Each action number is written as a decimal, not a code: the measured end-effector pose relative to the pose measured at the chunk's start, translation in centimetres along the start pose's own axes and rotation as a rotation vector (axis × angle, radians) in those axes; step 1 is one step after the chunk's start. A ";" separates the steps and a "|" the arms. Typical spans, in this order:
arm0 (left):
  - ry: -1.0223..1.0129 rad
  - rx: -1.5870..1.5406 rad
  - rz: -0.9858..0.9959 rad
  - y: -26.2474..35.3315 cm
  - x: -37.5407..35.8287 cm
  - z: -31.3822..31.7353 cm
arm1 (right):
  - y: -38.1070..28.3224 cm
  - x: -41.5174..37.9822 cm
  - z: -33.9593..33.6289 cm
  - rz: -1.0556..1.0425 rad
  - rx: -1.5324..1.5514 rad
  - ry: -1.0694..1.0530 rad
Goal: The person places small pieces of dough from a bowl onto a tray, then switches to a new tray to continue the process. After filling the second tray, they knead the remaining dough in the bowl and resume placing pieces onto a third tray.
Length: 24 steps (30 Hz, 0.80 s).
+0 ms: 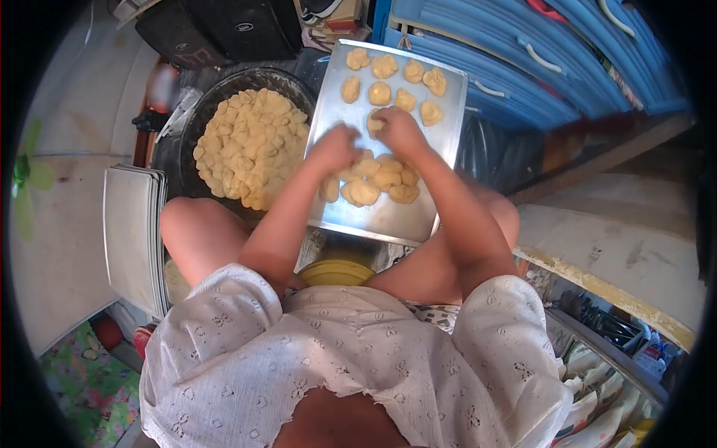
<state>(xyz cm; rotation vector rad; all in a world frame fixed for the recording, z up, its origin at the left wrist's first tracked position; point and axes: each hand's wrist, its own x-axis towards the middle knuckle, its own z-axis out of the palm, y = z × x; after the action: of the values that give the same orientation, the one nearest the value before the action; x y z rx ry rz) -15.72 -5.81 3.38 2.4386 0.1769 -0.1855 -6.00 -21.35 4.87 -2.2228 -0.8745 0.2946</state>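
Note:
A metal baking tray (373,222) lies in front of me with pieces of dough on it. Spaced-out dough pieces (379,93) cover its far half, and a heap of dough pieces (387,176) sits nearer to me. My right hand (402,136) is over the middle of the tray, its fingers closed on a small dough piece (375,124). Just left of it, above the tray's left side, is my left hand (336,149). Motion blurs its fingers, so what they hold, if anything, cannot be made out.
A big dark tub (193,123) heaped with dough pieces (250,145) stands left of the tray. Several stacked trays (134,231) lean by my left knee. Blue drawers (515,60) stand at the far right, a wooden shelf (612,261) nearer. A yellow container (337,273) sits between my legs.

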 end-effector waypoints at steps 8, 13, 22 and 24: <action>0.202 -0.173 -0.082 -1.4 -0.6 -0.5 | 1.9 -1.3 -4.2 0.181 -0.373 -0.403; 0.452 -0.235 -0.107 -1.2 1.4 -0.7 | 3.0 -1.2 -4.1 0.201 -0.073 -0.277; 0.387 -0.001 0.208 2.7 2.4 0.3 | 1.3 -2.2 -2.0 0.258 -0.163 0.138; 0.359 0.026 0.273 3.2 2.9 1.7 | 2.3 -2.1 -1.4 0.222 -0.155 0.130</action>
<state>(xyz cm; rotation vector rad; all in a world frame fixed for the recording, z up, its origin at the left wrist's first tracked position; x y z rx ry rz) -12.45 -9.09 3.58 2.4729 -0.0028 0.3748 -5.73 -24.67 4.21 -2.4575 -0.5993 0.1875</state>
